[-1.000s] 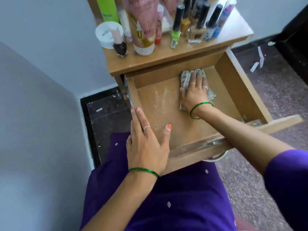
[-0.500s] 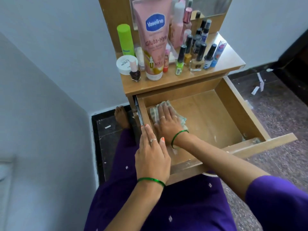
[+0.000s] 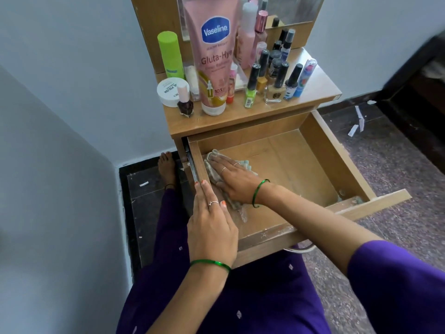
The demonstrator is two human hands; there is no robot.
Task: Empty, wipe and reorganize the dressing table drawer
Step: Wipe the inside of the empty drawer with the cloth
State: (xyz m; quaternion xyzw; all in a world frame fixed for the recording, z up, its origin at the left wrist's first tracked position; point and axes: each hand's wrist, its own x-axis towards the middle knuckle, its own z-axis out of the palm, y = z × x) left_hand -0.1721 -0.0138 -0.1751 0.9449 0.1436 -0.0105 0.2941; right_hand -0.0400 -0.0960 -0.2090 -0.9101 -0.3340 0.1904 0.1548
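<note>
Pulled-out wooden drawer (image 3: 337,165) w/ pale grey crumpled cloth (image 3: 218,173) at its left side, mostly hidden under flat right hand (image 3: 237,180) pressing it. Left hand (image 3: 210,227) lies flat, open, on left drawer wall. Pink lotion tube (image 3: 214,59) above, top cut off.

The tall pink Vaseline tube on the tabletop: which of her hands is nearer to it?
Right. The right hand presses the cloth inside the drawer, just below the Vaseline tube. The left hand rests farther back on the drawer's left wall.
</note>
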